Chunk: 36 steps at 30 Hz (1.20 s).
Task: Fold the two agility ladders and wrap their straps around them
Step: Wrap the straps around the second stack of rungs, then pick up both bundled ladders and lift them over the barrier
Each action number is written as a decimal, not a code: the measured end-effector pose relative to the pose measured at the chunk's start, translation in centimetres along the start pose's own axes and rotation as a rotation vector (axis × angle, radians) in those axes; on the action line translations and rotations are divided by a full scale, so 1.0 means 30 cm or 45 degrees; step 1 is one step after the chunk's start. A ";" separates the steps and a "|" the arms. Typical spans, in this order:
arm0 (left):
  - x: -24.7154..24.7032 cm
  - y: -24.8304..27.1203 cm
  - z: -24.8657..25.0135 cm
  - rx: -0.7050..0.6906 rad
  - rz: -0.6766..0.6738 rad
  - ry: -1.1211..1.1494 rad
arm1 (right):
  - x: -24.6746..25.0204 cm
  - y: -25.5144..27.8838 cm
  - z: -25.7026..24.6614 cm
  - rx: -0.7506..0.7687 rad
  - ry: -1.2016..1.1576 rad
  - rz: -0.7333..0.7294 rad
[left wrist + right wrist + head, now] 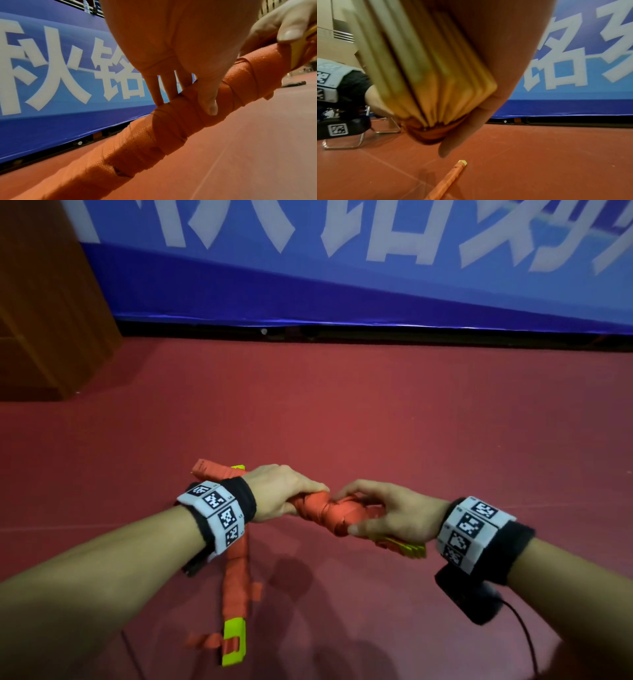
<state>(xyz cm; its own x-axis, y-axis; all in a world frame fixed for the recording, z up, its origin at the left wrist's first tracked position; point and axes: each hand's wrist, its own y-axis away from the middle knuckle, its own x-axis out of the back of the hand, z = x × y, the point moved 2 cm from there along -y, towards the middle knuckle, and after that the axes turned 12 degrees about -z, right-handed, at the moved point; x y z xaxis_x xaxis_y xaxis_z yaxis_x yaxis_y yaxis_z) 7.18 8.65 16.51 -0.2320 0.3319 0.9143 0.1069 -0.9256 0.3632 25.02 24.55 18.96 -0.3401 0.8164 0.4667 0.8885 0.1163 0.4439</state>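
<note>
We see a red floor (376, 412) running out ahead of our fingers to a long blue banner (342, 289) with big white lettering; a wooden cabinet (44, 302) stands off beyond our left hand's side.

Between our hands, held above the floor, is one folded ladder (329, 513), its yellow rungs bunched together and bound round and round with its orange strap (180, 119). Our left hand (284, 491) grips the wrapped bundle from above: in the left wrist view the fingers (154, 89) curl over the far side of the bundle and the thumb presses on the near side, clamped on the strap turns. Our right hand (387, 515) closes on the same bundle just beside the left hand's fingertips, thumb stretched along the near side of the wrap and the fingers curled over the top. In the right wrist view the yellow rung ends (436, 75) fan out under the palm, toward the wrist, with the strap cinched around them near the fingers. We cannot tell whether the right fingers also pinch a loose strap end.

The second ladder (236, 570) lies on the floor under our left wrist, well below the fingers, already folded into a long bundle wrapped in orange, with yellow rung ends showing at both ends and short orange tabs sticking out near the close end.

Both wrists wear black bands (479, 529) with white coded tags.
</note>
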 end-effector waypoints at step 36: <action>-0.994 0.043 -0.201 1.535 -0.138 1.405 | -0.727 -0.690 0.502 -0.533 -0.034 0.386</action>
<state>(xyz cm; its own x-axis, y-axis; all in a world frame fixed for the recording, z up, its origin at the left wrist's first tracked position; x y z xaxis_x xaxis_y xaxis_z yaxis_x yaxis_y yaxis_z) 8.41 -3.55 -11.37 -0.7691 -0.3912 0.5054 0.5705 -0.0635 0.8189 18.69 12.85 -11.94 -0.0738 0.7932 0.6045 0.7447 -0.3592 0.5624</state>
